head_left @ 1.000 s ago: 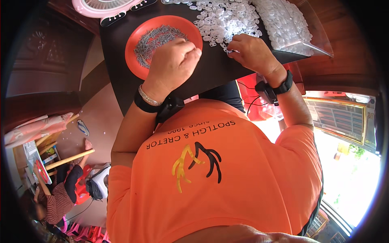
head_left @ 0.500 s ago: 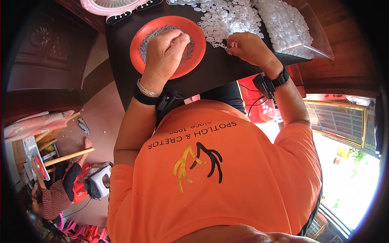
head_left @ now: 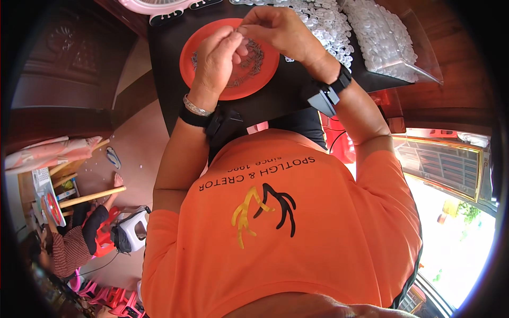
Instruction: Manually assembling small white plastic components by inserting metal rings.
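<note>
My left hand [head_left: 218, 61] is above a round orange plate [head_left: 190, 49], its thumb and fingers pinched together. My right hand [head_left: 283, 33] has its fingertips against those of the left, over the plate's far edge. Whatever sits between the two pinches is too small to make out. Many small grey, pin-like pieces [head_left: 255, 55] lie on the plate, partly hidden by my left hand. To the right of the plate, a spread of small white oval plastic pieces [head_left: 331, 33] covers the table; my right hand and forearm hide some of them.
A clear bin [head_left: 421, 71] full of white pieces [head_left: 383, 38] stands at the right of the black table [head_left: 275, 98]. A pink fan [head_left: 154, 6] is at the far left. Left on the floor level, a person in a striped top [head_left: 69, 252] sits by a wooden table.
My right hand has left the white pieces and moved left and away from me to meet my left hand above the plate. The left hand has stayed over the plate.
</note>
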Demonstrator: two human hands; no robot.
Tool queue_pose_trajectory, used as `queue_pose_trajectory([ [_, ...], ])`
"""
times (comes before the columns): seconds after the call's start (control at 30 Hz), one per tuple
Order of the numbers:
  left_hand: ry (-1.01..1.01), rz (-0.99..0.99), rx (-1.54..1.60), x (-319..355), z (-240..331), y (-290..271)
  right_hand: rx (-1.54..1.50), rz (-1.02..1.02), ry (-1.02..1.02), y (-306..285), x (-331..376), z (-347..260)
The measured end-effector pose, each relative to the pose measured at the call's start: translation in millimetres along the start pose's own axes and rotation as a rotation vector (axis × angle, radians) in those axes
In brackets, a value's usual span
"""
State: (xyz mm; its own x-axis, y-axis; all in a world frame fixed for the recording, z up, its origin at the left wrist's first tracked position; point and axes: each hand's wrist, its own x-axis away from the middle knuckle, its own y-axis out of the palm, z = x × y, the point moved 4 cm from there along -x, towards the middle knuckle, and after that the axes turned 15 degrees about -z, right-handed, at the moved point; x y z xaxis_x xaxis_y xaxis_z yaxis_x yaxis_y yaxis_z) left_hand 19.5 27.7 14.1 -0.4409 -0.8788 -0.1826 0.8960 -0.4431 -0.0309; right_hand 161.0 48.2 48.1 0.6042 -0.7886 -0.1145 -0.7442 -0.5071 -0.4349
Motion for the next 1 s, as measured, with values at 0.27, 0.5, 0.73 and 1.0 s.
queue_pose_trajectory([
  [0.27,-0.04,0.014,0.18,-0.6,-0.2,-19.2,-0.317,-0.215,-0.108,6.6,-18.4,-11.4],
  [0.5,-0.088,0.06,0.068,-0.7,-3.0,-20.2,-0.27,-0.234,-0.121,16.8,-23.0,-3.7],
  [0.73,-0.099,0.159,0.021,2.5,-1.3,-30.4,0.321,-0.067,-0.035,9.7,-21.0,7.1],
  [1.0,-0.002,0.198,0.096,3.1,1.5,-32.2,0.855,-0.352,0.068,44.1,-15.3,19.0],
])
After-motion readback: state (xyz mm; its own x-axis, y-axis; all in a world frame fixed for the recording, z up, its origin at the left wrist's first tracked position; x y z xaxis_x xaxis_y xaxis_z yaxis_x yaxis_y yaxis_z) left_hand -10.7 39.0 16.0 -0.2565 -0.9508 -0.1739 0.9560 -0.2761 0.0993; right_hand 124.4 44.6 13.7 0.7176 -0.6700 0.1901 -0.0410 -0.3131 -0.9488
